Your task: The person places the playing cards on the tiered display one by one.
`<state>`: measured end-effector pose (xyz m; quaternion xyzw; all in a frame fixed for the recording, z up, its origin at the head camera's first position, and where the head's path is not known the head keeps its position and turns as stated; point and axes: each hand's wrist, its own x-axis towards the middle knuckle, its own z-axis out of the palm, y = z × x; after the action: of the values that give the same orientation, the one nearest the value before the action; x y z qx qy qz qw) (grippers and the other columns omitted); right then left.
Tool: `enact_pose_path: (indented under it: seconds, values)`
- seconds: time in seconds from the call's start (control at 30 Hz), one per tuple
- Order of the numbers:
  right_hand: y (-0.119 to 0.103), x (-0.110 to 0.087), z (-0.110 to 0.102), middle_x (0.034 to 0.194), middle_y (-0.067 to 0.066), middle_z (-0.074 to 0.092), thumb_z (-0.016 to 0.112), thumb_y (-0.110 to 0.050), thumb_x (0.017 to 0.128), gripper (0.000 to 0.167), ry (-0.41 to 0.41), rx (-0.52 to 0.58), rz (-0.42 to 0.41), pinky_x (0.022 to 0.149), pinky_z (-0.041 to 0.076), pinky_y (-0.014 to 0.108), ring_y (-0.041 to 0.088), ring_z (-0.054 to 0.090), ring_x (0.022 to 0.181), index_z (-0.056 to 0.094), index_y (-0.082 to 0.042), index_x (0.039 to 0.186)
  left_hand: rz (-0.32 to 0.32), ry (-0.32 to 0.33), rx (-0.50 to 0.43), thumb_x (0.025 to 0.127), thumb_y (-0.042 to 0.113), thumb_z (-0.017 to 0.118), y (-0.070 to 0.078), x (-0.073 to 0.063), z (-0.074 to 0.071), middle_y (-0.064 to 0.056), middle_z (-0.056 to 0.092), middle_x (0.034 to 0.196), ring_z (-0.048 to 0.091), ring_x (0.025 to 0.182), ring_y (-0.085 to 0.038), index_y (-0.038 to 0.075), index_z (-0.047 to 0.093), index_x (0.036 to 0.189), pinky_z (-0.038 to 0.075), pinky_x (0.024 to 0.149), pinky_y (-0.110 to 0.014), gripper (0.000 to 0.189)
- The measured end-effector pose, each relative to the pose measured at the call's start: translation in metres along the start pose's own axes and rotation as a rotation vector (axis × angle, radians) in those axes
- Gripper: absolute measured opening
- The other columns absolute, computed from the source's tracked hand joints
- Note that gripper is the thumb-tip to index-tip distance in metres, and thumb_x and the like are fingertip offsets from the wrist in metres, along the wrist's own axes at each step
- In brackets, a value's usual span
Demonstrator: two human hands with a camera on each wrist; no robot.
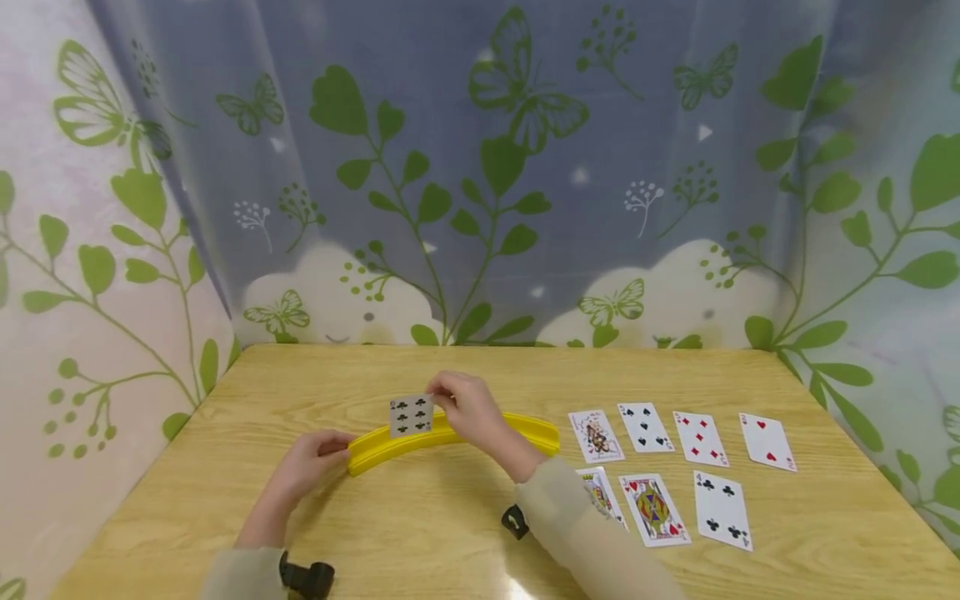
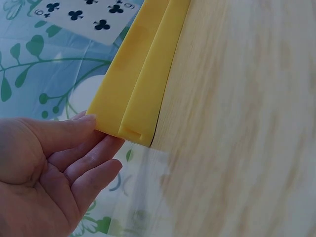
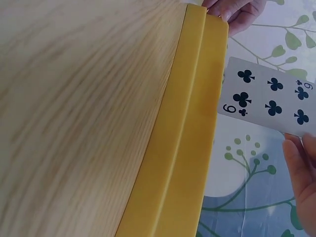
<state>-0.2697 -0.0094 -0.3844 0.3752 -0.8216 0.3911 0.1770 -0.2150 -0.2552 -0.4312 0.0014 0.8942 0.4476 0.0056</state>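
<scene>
A curved yellow card holder [image 1: 375,451] with a groove along its length lies on the table. My left hand [image 1: 309,465] pinches its left end, the thumb on the near face and fingers behind, as the left wrist view shows. Above the holder, toward its left half, a six of clubs [image 1: 411,416] is held upright by my right hand [image 1: 471,410]. The right fingers pinch the card at its right edge. In the right wrist view the card's face [image 3: 259,98] shows beside the holder's upper edge [image 3: 210,74].
On the right lie face-up cards in two rows: a joker [image 1: 596,436], five of spades [image 1: 646,427], five of diamonds [image 1: 701,439], two of hearts [image 1: 768,442], then a picture card [image 1: 602,492] partly behind the right sleeve, a jack of hearts [image 1: 654,510] and four of clubs [image 1: 722,510]. A patterned curtain [image 1: 450,208] stands behind the table.
</scene>
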Motion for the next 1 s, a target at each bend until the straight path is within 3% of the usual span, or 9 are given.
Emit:
enact_pose_path:
  seconds: [0.4, 0.77, 1.0]
  values:
    - [-0.011, 0.013, 0.014, 0.080, 0.005, 0.060, 0.057, 0.001, 0.083, 0.006, 0.016, -0.013, -0.064, 0.061, 0.044, 0.015, 0.012, 0.055, 0.070, 0.061, -0.004, 0.082, 0.010, 0.003, -0.009, 0.086, 0.001, 0.054, 0.002, 0.000, 0.000, -0.015, 0.061, 0.101, 0.056, 0.092, -0.025, -0.003, 0.060, 0.106, 0.045, 0.080, -0.040, 0.022]
    - [-0.015, 0.011, 0.024, 0.083, 0.004, 0.060, 0.055, 0.002, 0.084, 0.009, -0.025, -0.057, -0.094, 0.069, 0.046, 0.016, 0.014, 0.057, 0.076, 0.061, -0.005, 0.084, -0.001, 0.004, -0.018, 0.086, 0.000, 0.054, 0.001, 0.000, 0.003, -0.016, 0.061, 0.102, 0.056, 0.092, -0.026, -0.004, 0.060, 0.107, 0.046, 0.078, -0.039, 0.022]
    - [-0.019, 0.014, 0.027, 0.081, 0.003, 0.059, 0.055, 0.000, 0.085, 0.008, -0.002, -0.069, -0.129, 0.069, 0.045, 0.016, 0.013, 0.056, 0.076, 0.060, -0.006, 0.083, 0.004, 0.010, -0.028, 0.085, -0.001, 0.053, 0.001, 0.000, 0.001, -0.017, 0.061, 0.101, 0.056, 0.093, -0.027, -0.005, 0.060, 0.106, 0.046, 0.079, -0.039, 0.022]
